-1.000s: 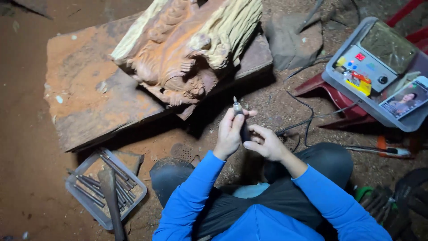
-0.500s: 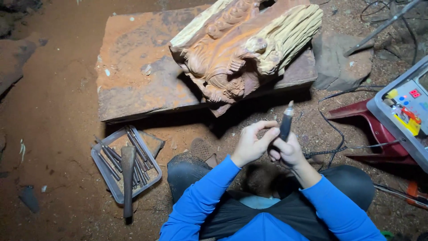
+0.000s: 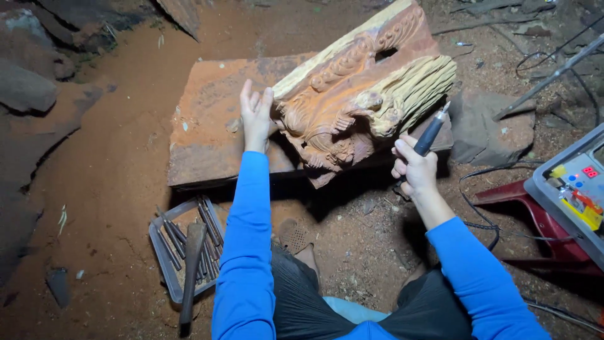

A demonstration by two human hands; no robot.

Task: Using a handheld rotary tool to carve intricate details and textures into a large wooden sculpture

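A carved wooden sculpture (image 3: 358,94) with scrolls and ribbed folds lies tilted on a reddish wooden slab (image 3: 207,119). My left hand (image 3: 256,116) rests flat with fingers spread against the carving's left edge. To the right, my right hand (image 3: 414,167) grips a dark pen-shaped rotary carving tool (image 3: 431,133), its tip pointing up close to the carving's ribbed right end. A thin cable runs from that hand across the ground.
A grey tray (image 3: 165,255) of several chisels with a mallet (image 3: 190,271) lies at lower left. A grey control box (image 3: 576,189) sits on a red stool (image 3: 535,217) at right. Rocks (image 3: 28,85) and red dirt surround the slab; cables trail at right.
My left hand has left the tool and reached up onto the carving. My right hand now holds the tool alone, nearer the carving. The view has shifted so the slab sits more central.
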